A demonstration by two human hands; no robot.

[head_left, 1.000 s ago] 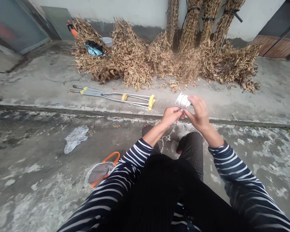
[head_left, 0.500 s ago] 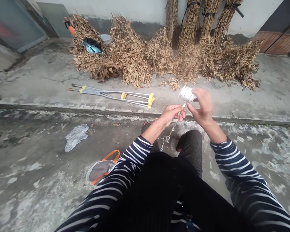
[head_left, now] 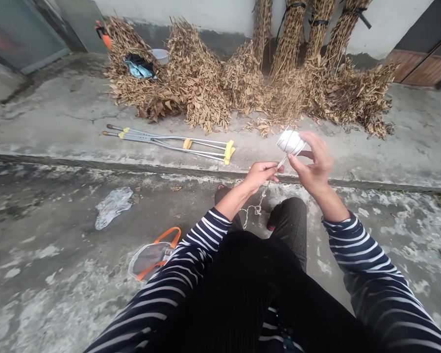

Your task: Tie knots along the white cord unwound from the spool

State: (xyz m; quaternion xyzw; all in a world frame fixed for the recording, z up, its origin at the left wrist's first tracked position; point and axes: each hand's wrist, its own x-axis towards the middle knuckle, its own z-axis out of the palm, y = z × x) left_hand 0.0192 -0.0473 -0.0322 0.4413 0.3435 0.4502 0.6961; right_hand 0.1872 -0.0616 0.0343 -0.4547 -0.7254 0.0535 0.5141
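In my right hand (head_left: 316, 164) is a white spool (head_left: 290, 141) wound with white cord, gripped at its right end between thumb and fingers. My left hand (head_left: 260, 175), just left of and below it, pinches the white cord (head_left: 283, 161) that runs off the spool. A loose, kinked length of cord (head_left: 257, 210) hangs below my left hand between my legs. Whether its lower end rests on the ground I cannot tell.
Grey crutches (head_left: 169, 142) with yellow pads lie on the concrete step (head_left: 59, 117). Dried plant bundles (head_left: 202, 73) line the wall behind. On the lower ground are a crumpled clear plastic sheet (head_left: 113, 207) and a transparent bag (head_left: 150, 260) with orange handles.
My right hand and the spool have shifted a little to the right, and the spool has turned. More cord shows between spool and left hand, which still pinches it.
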